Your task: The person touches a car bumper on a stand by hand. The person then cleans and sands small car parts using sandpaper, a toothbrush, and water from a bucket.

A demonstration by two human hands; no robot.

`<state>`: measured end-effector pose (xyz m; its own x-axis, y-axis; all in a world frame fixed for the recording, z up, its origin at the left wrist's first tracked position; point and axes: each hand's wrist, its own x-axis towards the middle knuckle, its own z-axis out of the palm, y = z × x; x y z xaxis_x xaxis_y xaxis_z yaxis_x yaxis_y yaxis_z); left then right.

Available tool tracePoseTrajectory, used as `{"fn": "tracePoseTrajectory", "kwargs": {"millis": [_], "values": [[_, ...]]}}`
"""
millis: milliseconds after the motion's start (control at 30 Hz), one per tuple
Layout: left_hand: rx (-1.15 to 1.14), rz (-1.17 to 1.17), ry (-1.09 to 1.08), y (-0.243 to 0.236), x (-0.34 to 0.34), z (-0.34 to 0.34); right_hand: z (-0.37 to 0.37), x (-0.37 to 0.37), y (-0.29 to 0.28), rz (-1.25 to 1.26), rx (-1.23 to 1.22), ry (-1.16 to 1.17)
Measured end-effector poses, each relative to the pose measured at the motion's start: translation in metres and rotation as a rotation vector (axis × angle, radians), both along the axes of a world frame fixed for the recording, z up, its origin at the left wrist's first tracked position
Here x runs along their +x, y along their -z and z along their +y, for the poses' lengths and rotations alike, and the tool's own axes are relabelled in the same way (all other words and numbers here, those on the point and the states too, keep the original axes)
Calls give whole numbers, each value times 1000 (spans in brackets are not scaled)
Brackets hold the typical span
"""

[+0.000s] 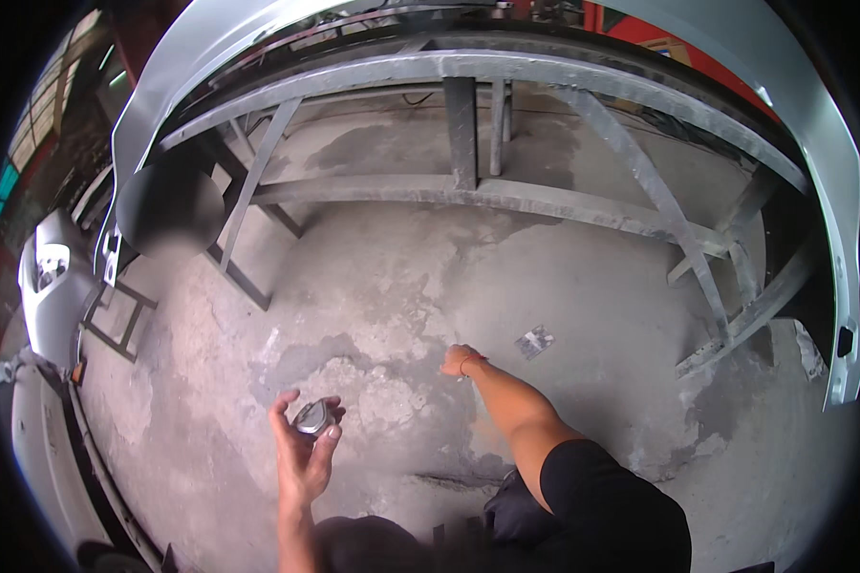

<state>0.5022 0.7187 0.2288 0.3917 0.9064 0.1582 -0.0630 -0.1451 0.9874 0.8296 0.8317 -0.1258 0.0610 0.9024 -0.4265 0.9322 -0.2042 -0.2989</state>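
Silver rounded object (311, 416) sits above the concrete floor (401, 267) in the left hand (306, 466), its fingers (330, 435) gripping the edges; a slackened pinch could drop it; the right hand (457, 361) looks curled, though I cannot tell whether it holds anything.

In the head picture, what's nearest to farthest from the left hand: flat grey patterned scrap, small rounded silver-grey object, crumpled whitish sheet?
From the left hand:
1. Small rounded silver-grey object, in its fingers.
2. Flat grey patterned scrap, right, on grey concrete floor.
3. Crumpled whitish sheet, far right.
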Motion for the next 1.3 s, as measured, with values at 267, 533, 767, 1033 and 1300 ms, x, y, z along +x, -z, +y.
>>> {"fn": "tracePoseTrajectory", "kwargs": {"millis": [267, 533, 767, 1033, 1300], "values": [[208, 413, -56, -12, -17, 19, -8, -15, -70, 154, -60, 131], [182, 296, -22, 4, -24, 22, -13, -12, -58, 196, -155, 180], [73, 373, -251, -8, -58, 16, -1, -20, -26, 317, -158, 225], [-38, 725, -1020, 92, -202, -144, 12, 8, 16, 279, -393, 229], [-1123, 975, -1590, 245, -208, -483, 38, 13, 7, 127, -393, 225]]}}
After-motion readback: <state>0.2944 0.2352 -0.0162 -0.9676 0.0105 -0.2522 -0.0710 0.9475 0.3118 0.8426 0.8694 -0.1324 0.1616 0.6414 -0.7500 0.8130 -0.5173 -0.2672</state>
